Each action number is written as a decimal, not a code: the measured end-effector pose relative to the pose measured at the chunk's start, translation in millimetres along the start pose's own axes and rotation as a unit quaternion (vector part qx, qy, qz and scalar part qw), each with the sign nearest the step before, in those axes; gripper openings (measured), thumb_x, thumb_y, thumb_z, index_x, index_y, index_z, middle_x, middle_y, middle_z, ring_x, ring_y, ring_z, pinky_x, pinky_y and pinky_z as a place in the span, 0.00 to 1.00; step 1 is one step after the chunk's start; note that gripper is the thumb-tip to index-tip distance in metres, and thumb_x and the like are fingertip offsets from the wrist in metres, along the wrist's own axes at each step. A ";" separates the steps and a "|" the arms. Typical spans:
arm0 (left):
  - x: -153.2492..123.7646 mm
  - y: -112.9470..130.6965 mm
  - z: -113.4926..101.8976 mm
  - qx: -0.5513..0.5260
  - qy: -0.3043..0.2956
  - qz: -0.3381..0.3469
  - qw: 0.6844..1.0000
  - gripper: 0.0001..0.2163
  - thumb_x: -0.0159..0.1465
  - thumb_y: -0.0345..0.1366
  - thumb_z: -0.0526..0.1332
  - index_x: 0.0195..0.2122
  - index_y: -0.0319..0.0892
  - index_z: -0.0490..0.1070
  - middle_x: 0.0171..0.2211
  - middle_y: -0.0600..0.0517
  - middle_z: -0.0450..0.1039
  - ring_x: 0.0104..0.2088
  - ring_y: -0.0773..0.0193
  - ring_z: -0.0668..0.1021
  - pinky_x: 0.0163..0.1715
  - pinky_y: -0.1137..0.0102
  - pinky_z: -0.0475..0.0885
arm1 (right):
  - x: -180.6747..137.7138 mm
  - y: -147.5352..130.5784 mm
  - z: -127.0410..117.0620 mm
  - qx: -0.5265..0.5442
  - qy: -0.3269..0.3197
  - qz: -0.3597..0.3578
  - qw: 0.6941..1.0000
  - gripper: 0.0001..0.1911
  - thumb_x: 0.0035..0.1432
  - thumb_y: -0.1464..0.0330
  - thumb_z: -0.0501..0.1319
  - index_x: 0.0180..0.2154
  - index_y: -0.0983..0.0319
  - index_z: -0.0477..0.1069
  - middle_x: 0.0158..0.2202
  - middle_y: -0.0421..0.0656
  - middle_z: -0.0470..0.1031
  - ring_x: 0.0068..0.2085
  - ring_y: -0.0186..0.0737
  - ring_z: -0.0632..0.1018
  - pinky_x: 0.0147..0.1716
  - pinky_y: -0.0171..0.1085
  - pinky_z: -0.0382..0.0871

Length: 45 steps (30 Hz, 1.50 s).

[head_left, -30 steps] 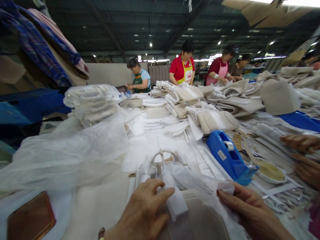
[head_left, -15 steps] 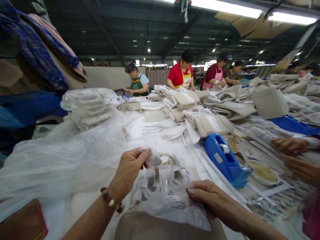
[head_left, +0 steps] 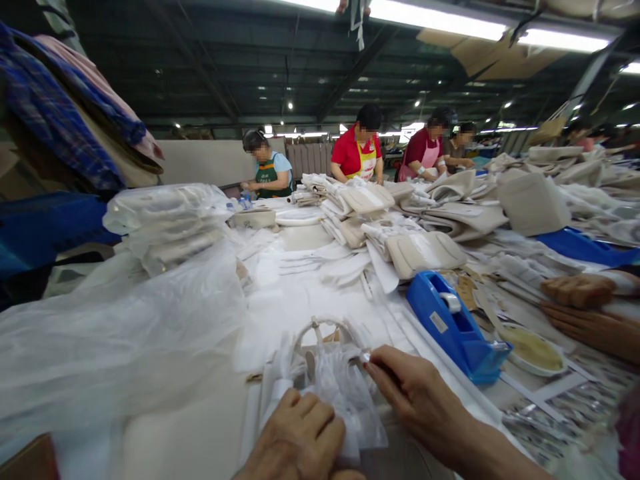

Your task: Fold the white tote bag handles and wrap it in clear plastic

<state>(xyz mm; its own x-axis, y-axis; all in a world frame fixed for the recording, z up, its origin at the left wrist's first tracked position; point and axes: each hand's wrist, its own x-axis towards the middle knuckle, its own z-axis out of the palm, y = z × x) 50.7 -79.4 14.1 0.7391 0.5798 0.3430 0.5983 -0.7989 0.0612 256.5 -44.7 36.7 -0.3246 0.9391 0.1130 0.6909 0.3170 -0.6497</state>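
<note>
In front of me lies a beige bag-like piece, its curved handle (head_left: 306, 331) rising from white wrapping. A clear plastic bag (head_left: 361, 417) is bunched over it. My right hand (head_left: 417, 393) pinches the plastic with thumb and forefinger, beside the handle. Lower and to the left, my left hand (head_left: 300, 437) is closed, knuckles up, over the white wrapping (head_left: 280, 390); its fingertips are hidden, so what they grip cannot be made out.
A blue tape dispenser (head_left: 457, 327) stands to the right, near a shallow dish (head_left: 533, 350). Plastic-wrapped pieces (head_left: 167, 223) are stacked at left. Folded beige pieces (head_left: 425, 253) pile up beyond. A co-worker's hands (head_left: 590, 310) are at the right edge; several people work behind.
My left hand has come down toward me onto the wrapping, and the small white piece it pinched is no longer visible. My right hand has shifted slightly up along the plastic, which is now more bunched.
</note>
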 end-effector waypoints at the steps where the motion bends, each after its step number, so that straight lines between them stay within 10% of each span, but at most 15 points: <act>1: 1.8 -2.8 -9.0 -0.028 -0.008 -0.015 0.999 0.20 0.67 0.48 0.43 0.33 0.41 0.68 0.27 0.51 0.72 0.28 0.62 0.73 0.27 0.67 0.63 | 0.0 5.2 -2.3 0.020 0.018 -0.012 1.000 0.14 0.62 0.61 0.49 0.31 0.60 0.67 0.29 0.42 0.72 0.30 0.39 0.71 0.30 0.36 0.58; 9: 58.5 -71.7 -28.0 -0.100 0.014 -0.291 0.951 0.12 0.63 0.31 0.50 0.44 0.36 0.68 0.43 0.43 0.71 0.46 0.57 0.71 0.48 0.62 0.65 | 64.1 80.6 0.3 0.145 0.055 0.054 0.986 0.13 0.52 0.61 0.53 0.31 0.64 0.70 0.28 0.45 0.72 0.32 0.42 0.70 0.34 0.40 0.61; 23: 117.7 -107.6 19.5 -0.276 -0.151 -0.239 0.919 0.10 0.51 0.28 0.52 0.28 0.39 0.72 0.22 0.55 0.70 0.24 0.68 0.70 0.23 0.76 0.62 | 126.5 93.4 35.2 0.364 -0.289 0.049 0.884 0.14 0.42 0.60 0.63 0.25 0.65 0.69 0.19 0.33 0.62 0.22 0.27 0.61 0.22 0.30 0.55; 37: 110.3 -104.0 24.6 -0.291 -0.133 -0.211 0.924 0.11 0.52 0.26 0.58 0.32 0.44 0.76 0.30 0.53 0.73 0.30 0.66 0.73 0.32 0.73 0.65 | 125.3 103.9 37.6 0.330 -0.226 -0.017 0.916 0.15 0.44 0.60 0.64 0.26 0.66 0.70 0.20 0.34 0.62 0.22 0.28 0.62 0.21 0.29 0.56; 45: 106.7 -90.2 15.2 -0.275 -0.085 -0.206 0.935 0.08 0.49 0.23 0.61 0.29 0.41 0.73 0.24 0.56 0.70 0.24 0.69 0.70 0.27 0.75 0.62 | 129.0 92.7 33.4 0.198 -0.182 -0.125 0.955 0.03 0.42 0.69 0.64 0.25 0.62 0.73 0.38 0.43 0.72 0.41 0.42 0.71 0.44 0.38 0.62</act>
<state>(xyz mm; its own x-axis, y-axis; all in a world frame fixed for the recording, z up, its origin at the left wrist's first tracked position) 80.3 56.9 30.9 0.5474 0.8362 0.0329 0.6275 -0.4362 0.6450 257.1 101.4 -34.0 -0.6996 0.7100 0.0801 0.2875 0.3824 -0.8781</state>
